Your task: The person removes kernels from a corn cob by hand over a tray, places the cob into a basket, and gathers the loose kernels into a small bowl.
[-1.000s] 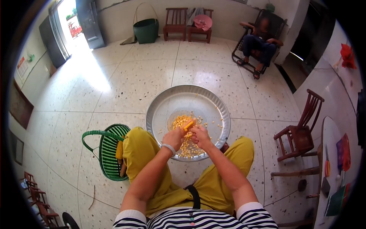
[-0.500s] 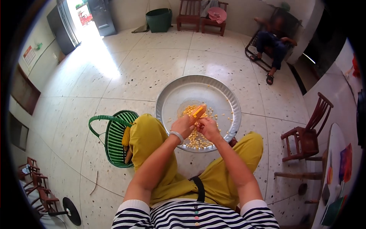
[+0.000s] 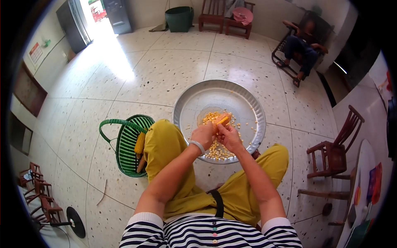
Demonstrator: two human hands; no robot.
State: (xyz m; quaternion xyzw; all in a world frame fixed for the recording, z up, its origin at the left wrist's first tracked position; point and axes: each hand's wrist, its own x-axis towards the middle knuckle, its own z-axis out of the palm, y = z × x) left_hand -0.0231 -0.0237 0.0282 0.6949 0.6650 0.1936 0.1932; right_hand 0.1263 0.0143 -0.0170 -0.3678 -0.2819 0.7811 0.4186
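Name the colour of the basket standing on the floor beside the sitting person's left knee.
The basket is green, seen best in the head view.

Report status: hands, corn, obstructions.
Left hand gripping corn cob; right hand against it. Kernels loose in metal tray. No obstruction visible between hands and cob.
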